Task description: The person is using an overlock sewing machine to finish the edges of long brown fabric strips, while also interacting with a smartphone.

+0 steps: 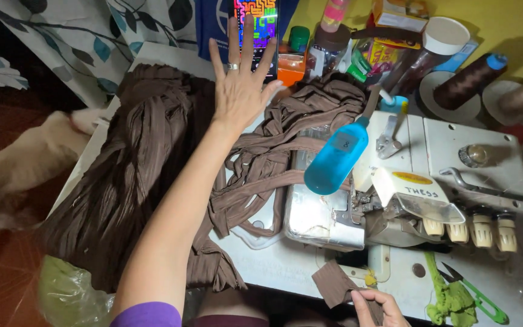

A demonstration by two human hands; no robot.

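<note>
My left hand (241, 82) is stretched out over the table with its fingers spread, a ring on one finger. It holds nothing and hovers above the pile of brown pleated fabric (134, 175), close to a lit phone (256, 27) propped at the back. At the bottom edge my right hand (373, 307) pinches a small piece of brown fabric (334, 283). Brown fabric strips (261, 175) lie tangled between the pile and the white overlock sewing machine (419, 181).
A blue squeeze bottle (334, 158) lies on the machine. Brown thread cones (467, 82) and assorted bottles and boxes crowd the back. Green thread snips (479, 298) and a green rag (452, 300) lie at the front right. A pale animal (25, 163) is at the left.
</note>
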